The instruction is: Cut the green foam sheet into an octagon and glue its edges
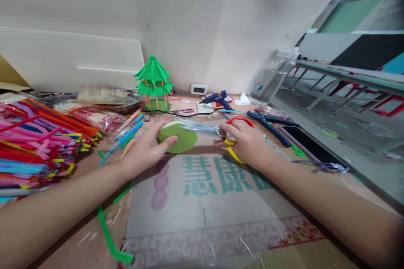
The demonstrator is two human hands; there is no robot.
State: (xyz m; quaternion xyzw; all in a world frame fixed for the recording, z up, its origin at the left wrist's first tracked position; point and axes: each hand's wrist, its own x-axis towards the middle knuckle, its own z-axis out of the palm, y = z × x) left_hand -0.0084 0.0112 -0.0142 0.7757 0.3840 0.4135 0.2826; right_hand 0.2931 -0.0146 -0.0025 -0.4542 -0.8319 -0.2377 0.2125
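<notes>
My left hand [150,145] pinches a flat green sheet [179,138] with cut, angled edges and a pale layer along its top; the thumb lies across its face. In my right hand [248,141] is a pair of scissors [202,127], its red and yellow handles around my fingers. The blades point left and lie at the sheet's upper right edge; whether they are cutting cannot be made out. Below both hands a printed cardboard sheet [176,214] covers the tabletop. Behind my left hand stands a small green-roofed pagoda [153,80].
Bundled pipe cleaners [38,147] fill the left side, with a green pipe cleaner [105,231] nearer me. At the back are a digital timer [198,89] and a blue glue gun [217,100]. Pliers [271,126], a phone [311,145] and a clear bottle [271,77] stand or lie to the right.
</notes>
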